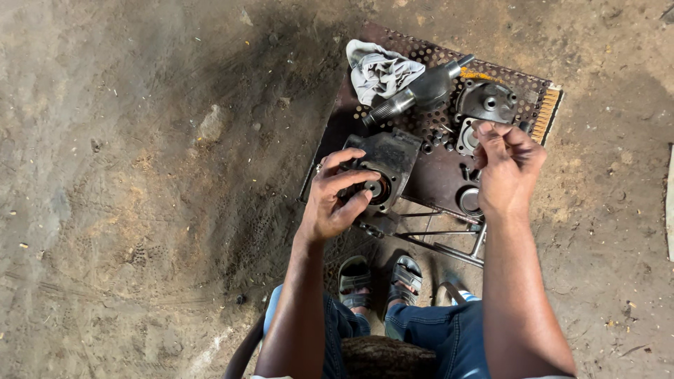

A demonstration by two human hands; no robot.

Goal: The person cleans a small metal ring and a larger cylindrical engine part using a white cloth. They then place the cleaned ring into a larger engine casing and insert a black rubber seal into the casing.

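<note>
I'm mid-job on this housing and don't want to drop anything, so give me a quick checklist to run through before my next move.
1. Left hand steady on the dark metal housing: ok, fingers rest on it.
2. Right hand has a small part pinched: cannot tell, fingertips closed but nothing visible.
3. Housing bore facing up: ok.
4. Loose cover plate lying on the perforated plate: ok.
5. Shaft piece stable: ok, lying beside the rag.
6. Ground free of dirt: not ok, dusty floor all around.
</note>
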